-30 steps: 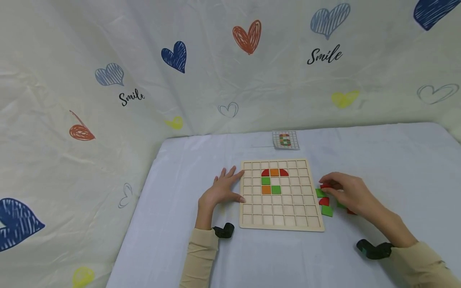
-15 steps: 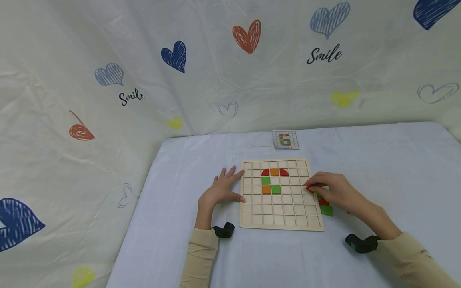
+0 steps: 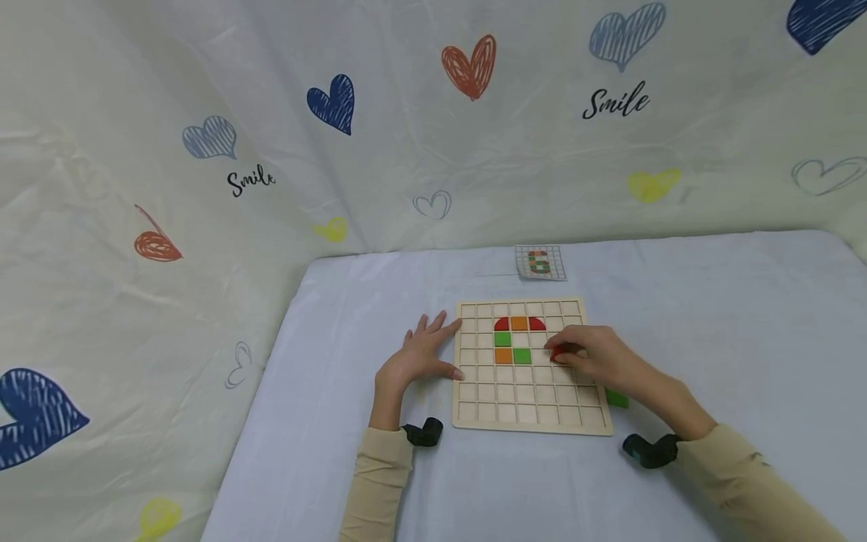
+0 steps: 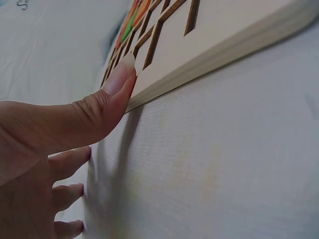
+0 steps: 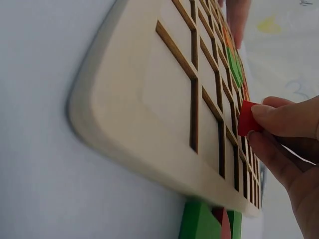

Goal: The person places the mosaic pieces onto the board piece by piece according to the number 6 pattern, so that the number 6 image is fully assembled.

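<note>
Green piece point(image 3: 617, 398) sits just off the right edge of the board point(image 3: 531, 415), toward the near right corner, partly hidden. Left hand point(image 3: 415, 360) spread wide, thumb and index at the board's left edge. Right hand point(image 3: 601, 357) pinches a red piece point(image 5: 247, 119) over the board's right half; can't quite tell if it touches. Six set pieces point(image 3: 503, 339) lie toward the far edge. Card point(image 3: 540, 263) at the table's point(image 3: 711, 301) far edge.

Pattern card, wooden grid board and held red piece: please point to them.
Pattern card point(image 3: 539, 263): head view, printed middle.
Wooden grid board point(image 3: 524, 375): head view, bare middle cell.
Red piece point(image 5: 247, 119): right wrist view, uncovered side.
</note>
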A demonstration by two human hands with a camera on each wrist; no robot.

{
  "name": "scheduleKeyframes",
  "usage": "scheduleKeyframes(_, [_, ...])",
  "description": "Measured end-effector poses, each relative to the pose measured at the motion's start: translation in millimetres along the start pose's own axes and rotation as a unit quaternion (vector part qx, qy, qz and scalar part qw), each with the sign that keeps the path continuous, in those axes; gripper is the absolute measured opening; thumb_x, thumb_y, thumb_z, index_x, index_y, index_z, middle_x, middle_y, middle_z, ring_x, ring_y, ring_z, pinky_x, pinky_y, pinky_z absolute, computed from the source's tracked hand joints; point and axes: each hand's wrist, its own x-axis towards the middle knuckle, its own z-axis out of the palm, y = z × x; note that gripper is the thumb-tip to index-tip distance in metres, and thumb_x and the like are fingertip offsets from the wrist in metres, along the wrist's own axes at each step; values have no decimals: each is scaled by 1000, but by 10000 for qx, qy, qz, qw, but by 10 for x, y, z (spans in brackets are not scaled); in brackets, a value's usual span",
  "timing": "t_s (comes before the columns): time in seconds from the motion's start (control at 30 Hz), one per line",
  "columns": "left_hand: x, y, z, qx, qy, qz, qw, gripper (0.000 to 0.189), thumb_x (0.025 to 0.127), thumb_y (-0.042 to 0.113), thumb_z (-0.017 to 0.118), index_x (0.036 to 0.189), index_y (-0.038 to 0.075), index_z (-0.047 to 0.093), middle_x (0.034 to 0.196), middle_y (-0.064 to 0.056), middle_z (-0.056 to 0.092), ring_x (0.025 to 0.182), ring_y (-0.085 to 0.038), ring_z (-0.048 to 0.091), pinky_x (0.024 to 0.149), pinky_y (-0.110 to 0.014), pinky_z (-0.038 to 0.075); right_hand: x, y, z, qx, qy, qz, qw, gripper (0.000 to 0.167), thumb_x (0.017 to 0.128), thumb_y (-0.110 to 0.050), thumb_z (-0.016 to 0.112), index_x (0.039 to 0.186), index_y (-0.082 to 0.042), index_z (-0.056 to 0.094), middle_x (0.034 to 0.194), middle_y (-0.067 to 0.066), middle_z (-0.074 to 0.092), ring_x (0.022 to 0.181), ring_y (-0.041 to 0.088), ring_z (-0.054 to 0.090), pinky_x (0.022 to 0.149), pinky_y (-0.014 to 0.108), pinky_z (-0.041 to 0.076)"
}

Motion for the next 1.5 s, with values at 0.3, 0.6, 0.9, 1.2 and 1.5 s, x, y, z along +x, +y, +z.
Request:
scheduleKeyframes(0.3, [9, 20, -2, -4, -3, 35, 10000, 101, 80, 31, 90, 163, 25, 33, 173, -4, 13, 160, -36, -4, 128, -60, 1, 95, -14, 102, -75, -53, 26, 10000, 22, 86, 0, 80, 108, -5, 77, 101, 3, 77, 88, 18, 68, 80, 35, 61])
scheduleKeyframes(0.6, [-9, 49, -14, -9, -14, 30, 10000, 100, 80, 31, 90, 162, 24, 34, 173, -5, 14, 160, -37, -3, 128, -60, 2, 97, -11, 128, -94, 18, -37, 9999, 22, 85, 4, 78, 106, -2, 77, 100, 4, 76, 84, 15, 67, 74, 29, 60])
scheduleKeyframes(0.9, [-5, 31, 0, -25, 14, 36, 10000, 100, 79, 31, 90, 162, 22, 35, 173, -6, 14, 160, -37, -3, 128, -60, 2, 86, -35, 117, -42, -77, 80, 9999, 20, 86, 4, 77, 104, -4, 77, 97, 2, 76, 83, 13, 67, 73, 28, 60])
scheduleKeyframes(1.2, [-3, 14, -1, -24, 13, -3, 10000, 99, 80, 30, 89, 162, 24, 35, 173, -4, 13, 160, -37, -4, 128, -60, 2, -20, -28, 19, -127, 110, 280, 9995, 19, 86, 4, 76, 103, -6, 78, 97, 2, 77, 86, 14, 68, 77, 33, 61])
scheduleKeyframes(1.5, [-7, 11, -4, 15, 35, 35, 10000, 99, 80, 31, 89, 162, 22, 35, 173, -7, 14, 160, -39, -2, 128, -62, 3, -250, 76, -163, -390, 267, 202, 9987, 21, 83, 3, 80, 103, -5, 78, 95, 0, 76, 78, 5, 62, 68, 26, 58])
